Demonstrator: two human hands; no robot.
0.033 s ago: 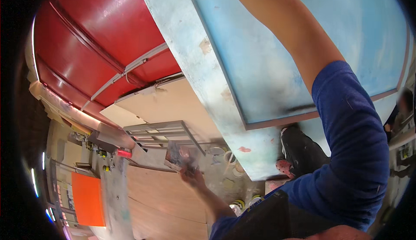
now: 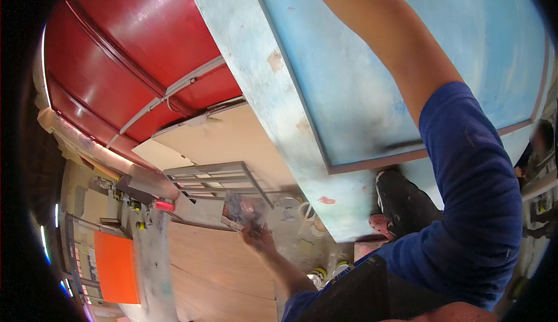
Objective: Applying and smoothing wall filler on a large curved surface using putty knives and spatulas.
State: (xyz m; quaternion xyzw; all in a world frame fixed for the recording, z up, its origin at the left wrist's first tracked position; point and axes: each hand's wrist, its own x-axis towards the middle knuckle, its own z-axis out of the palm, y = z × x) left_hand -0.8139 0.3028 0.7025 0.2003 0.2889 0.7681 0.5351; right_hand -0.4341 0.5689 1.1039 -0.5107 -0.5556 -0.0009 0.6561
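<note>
Worker at a large pale-blue, rectangular panel, head view. The left hand is closed around the lower end of a dark-smeared, box-shaped grey holder, which is held up off the lower left edge of the panel; its material is too blurred to tell. The bare right forearm, emerging from a blue fabric sleeve, crosses the panel toward its upper left part. The right hand lies beyond the view, so its grip cannot be told.

A narrow brown raised moulding frames the panel's inner field; a dark smudge lies just inside its lower edge. On the whitish border outside, a tan patch sits along the left edge and a pink smear near the lower left corner. A leg in dark trousers and a pink perforated clog appear at the panel's lower edge. Behind the holder stands a grey slatted frame; below spreads a flat brown wooden board.
</note>
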